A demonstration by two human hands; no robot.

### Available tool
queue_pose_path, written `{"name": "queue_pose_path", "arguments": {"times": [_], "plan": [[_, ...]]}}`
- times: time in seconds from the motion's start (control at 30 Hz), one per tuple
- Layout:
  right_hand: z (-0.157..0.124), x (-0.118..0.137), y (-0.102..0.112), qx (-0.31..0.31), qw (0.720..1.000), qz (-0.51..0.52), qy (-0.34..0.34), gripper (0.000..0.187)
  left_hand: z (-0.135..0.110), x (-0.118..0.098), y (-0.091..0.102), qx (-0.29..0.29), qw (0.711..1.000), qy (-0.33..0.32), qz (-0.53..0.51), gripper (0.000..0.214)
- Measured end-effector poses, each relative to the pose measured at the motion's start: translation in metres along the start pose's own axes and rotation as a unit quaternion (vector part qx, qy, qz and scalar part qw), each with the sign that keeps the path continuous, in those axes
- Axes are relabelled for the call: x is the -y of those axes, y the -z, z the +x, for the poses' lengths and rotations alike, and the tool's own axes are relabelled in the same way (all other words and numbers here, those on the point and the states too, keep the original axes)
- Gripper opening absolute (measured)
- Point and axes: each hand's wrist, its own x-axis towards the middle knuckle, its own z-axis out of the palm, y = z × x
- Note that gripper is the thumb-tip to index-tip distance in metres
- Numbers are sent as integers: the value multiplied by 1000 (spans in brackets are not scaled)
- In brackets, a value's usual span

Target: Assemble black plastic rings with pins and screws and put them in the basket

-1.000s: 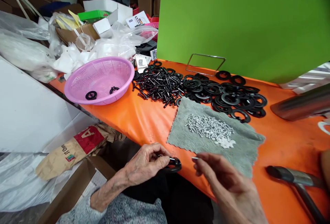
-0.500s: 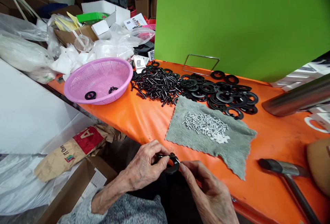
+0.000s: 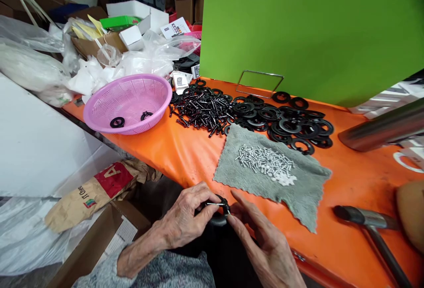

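My left hand is closed in a pinch on a black ring, held over my lap at the table's front edge. Across the ring's opening runs a thin silver pin. At the ring's right side is my right hand, its thumb touching the rim where a small bright bit shows. Its index finger is raised apart from the thumb. Beyond the hands lies a grey-green cloth with a heap of silver pins and small white pieces.
Behind the cloth are piles of black rings and small black parts. A pink basket holding black pieces stands left. On the right lie a hammer and a metal cylinder. A green panel rises behind the orange table.
My right index finger has lifted off its pinch on a silver pin, while the thumb stays at the ring. The ring has tilted, and a pin now shows across its opening.
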Motion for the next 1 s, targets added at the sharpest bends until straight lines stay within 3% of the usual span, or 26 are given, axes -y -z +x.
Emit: {"name": "queue_pose_path", "arguments": {"times": [0.13, 0.27, 0.43, 0.6, 0.73, 0.83, 0.9, 1.0], "plan": [[8, 7, 12, 64, 997, 7, 32, 23, 1, -1, 3, 18, 999, 3, -34, 15], [10, 9, 12, 31, 997, -10, 70, 20, 5, -4, 8, 47, 998, 25, -44, 18], [10, 7, 7, 18, 998, 45, -31, 17, 12, -18, 14, 153, 988, -20, 10, 27], [16, -3, 4, -8, 978, 155, -139, 37, 23, -18, -3, 134, 982, -80, 107, 28], [21, -15, -4, -12, 973, 175, -150, 45, 31, -5, -18, 140, 981, -78, 112, 32], [22, -18, -5, -19, 972, 170, -159, 50, 33, 4, -25, 131, 984, -68, 104, 23], [19, -21, 6, -29, 972, 159, -173, 52, 33, 7, -27, 120, 987, -57, 93, 15], [3, -38, 50, -80, 976, 78, -186, 48, 36, 8, -29, 108, 990, -46, 83, 9]]}}
